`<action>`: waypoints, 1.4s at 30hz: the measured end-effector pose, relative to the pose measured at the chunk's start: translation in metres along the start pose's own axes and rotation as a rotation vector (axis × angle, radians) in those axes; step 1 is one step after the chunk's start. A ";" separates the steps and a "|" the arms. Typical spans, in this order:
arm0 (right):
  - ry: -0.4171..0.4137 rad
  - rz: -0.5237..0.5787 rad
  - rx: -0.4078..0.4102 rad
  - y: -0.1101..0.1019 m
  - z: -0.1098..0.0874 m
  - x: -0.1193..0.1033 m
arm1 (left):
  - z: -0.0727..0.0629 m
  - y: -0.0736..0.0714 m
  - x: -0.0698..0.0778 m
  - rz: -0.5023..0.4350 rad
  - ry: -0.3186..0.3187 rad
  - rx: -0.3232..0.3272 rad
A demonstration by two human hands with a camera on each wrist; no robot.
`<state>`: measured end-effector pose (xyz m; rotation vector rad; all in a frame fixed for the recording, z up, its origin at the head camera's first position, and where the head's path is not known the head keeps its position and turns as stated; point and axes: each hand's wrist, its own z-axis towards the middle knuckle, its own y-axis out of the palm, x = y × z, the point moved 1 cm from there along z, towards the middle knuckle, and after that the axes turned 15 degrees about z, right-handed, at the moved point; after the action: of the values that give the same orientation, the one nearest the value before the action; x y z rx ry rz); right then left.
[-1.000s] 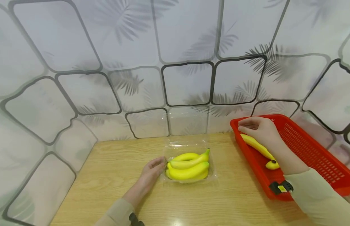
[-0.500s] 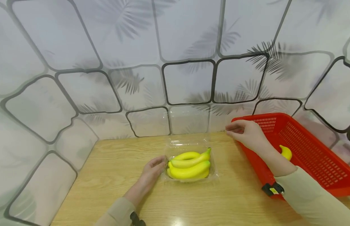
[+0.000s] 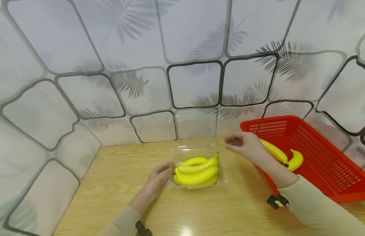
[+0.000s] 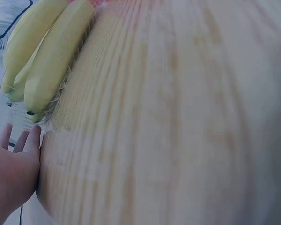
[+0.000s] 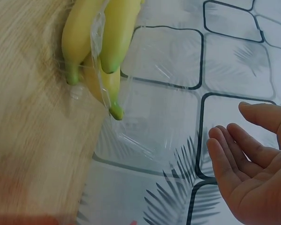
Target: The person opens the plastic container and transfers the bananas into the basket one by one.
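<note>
Several yellow bananas [image 3: 197, 177] lie together in a clear plastic clamshell box [image 3: 195, 148], its lid raised against the wall. My left hand [image 3: 159, 177] is at the box's left end, fingertips right at its edge and fingers fairly straight; in the left wrist view the hand [image 4: 14, 159] is below the banana tips. To the right of the box, my right hand [image 3: 244, 144] hovers by the basket's left rim with nothing in it. The right wrist view shows that hand [image 5: 253, 164] with loosely bent fingers and the thumb apart.
A red plastic basket [image 3: 327, 144] with perforated sides stands at the right, with a banana [image 3: 296, 160] and another banana [image 3: 274, 151] inside, partly behind my right arm. A patterned wall [image 3: 194, 85] rises at the back edge of the wooden table [image 3: 117, 177].
My right hand has moved left from over the basket towards the box, staying empty. The bananas in the basket show differently past the forearm. My left hand has stayed at the box.
</note>
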<state>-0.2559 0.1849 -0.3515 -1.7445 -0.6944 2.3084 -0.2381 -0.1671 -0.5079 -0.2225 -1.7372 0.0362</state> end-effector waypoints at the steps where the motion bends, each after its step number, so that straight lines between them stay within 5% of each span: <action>1: -0.003 0.001 -0.003 0.002 0.000 0.001 | 0.000 0.000 0.000 0.005 0.001 -0.001; 42: 0.045 0.129 -0.098 0.059 -0.016 0.042 | 0.000 0.000 0.001 -0.008 -0.007 -0.003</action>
<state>-0.2454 0.1541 -0.4181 -1.9322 -0.7183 2.3454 -0.2385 -0.1667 -0.5071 -0.2175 -1.7447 0.0289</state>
